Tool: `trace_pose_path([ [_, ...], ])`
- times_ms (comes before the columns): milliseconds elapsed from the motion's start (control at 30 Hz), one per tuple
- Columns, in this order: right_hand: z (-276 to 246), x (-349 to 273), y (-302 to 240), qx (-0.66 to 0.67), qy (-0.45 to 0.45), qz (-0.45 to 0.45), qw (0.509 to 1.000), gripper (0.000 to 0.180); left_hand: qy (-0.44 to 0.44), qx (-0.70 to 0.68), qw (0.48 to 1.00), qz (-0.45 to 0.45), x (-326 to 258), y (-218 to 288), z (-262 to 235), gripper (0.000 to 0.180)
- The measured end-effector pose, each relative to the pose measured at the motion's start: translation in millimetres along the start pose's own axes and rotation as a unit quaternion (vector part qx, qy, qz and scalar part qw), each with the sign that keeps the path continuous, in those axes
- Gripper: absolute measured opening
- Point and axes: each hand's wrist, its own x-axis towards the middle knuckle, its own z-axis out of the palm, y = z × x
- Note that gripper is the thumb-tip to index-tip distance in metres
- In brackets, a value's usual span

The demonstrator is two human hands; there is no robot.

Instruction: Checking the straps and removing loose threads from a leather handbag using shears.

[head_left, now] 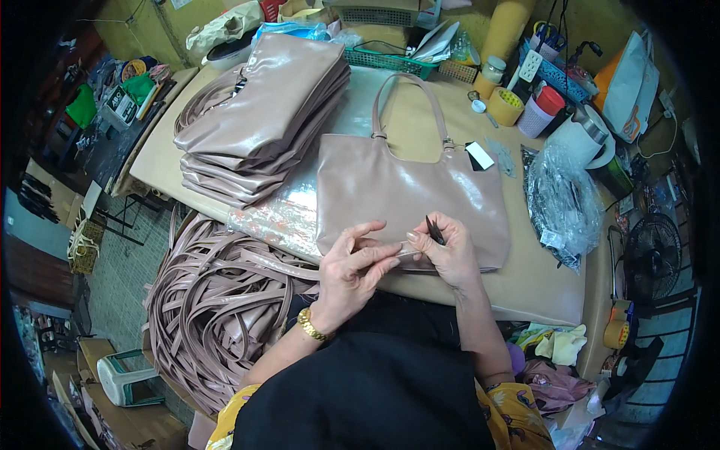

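A glossy dusty-pink handbag (pixel 409 191) lies flat on the table in front of me, its handle loop stretched toward the far side. A white tag (pixel 479 156) hangs by the right base of the handle. Over the bag's near edge, my left hand (pixel 356 262) has thumb and index finger closed on a thin, pale pinkish strip (pixel 406 253). Closed too, my right hand (pixel 450 251) meets the strip's other end with its fingertips. Dark pointed thread snips (pixel 434 231) stick up out of that hand; their lower part is hidden in the palm.
A tall stack of similar bags (pixel 259 105) stands at the left of the table (pixel 540 289). Below it, a big heap of pink straps (pixel 225 300) fills a box beside my lap. At right are a clear plastic bundle (pixel 566 199), a jug (pixel 581 135) and tape rolls (pixel 505 106).
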Motion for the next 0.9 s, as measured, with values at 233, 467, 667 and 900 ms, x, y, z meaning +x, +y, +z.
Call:
trace_pose_path([
  [233, -2, 0, -3, -0.026, -0.016, -0.016, 0.999, 0.014, 0.047, -0.041, 0.998, 0.019, -5, -8, 12, 0.008],
  [467, 8, -1, -7, -0.206, 0.118, -0.160, 0.958, 0.018, -0.024, -0.328, 0.913, -0.241, -6, -18, 14, 0.012],
  [667, 18, -34, -29, -0.453, 0.113, -0.246, 0.850, 0.023, 0.040, -0.269, 0.944, -0.185, -4, -18, 18, 0.010],
  [900, 26, -35, -32, -0.454, 0.112, -0.205, 0.860, 0.024, 0.095, -0.196, 0.970, -0.112, -3, -15, 23, 0.007],
])
